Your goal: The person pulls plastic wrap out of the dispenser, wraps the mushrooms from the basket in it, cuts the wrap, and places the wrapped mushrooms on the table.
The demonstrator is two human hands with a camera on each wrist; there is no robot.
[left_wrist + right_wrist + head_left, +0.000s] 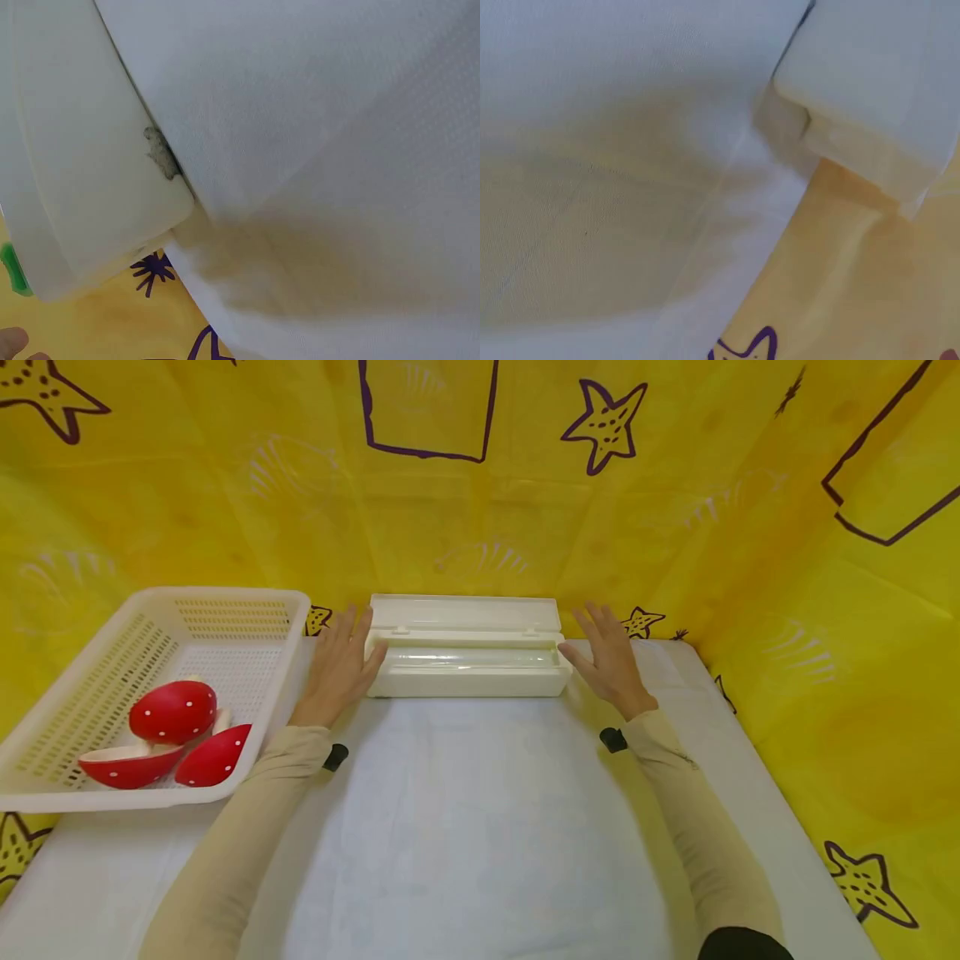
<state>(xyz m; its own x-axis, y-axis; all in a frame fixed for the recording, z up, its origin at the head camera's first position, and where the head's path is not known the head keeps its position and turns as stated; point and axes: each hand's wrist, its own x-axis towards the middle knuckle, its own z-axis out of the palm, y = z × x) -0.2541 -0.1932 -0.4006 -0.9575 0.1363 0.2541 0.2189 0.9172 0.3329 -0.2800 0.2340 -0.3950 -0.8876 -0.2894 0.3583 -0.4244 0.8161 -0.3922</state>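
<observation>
A long white cling film dispenser [468, 685] stands at the back of the table, its lid [465, 612] raised. Inside lies a shiny clear roll of film [472, 657]. My left hand [339, 668] is beside the dispenser's left end, fingers straight and thumb near the corner. At the other end my right hand [611, 662] has its fingers spread, the thumb close to the edge. Whether either thumb touches the dispenser, I cannot tell. Fingertips [12, 342] peek in at a corner of the left wrist view, near the dispenser [97, 165]. The right wrist view shows the dispenser's other end [877, 82].
At the left stands a white plastic basket [288, 668] with red, white-dotted ladle-like pieces [174, 712] in it. A white cloth covers the table [480, 827]. Yellow patterned sheeting [465, 527] hangs behind and at the right.
</observation>
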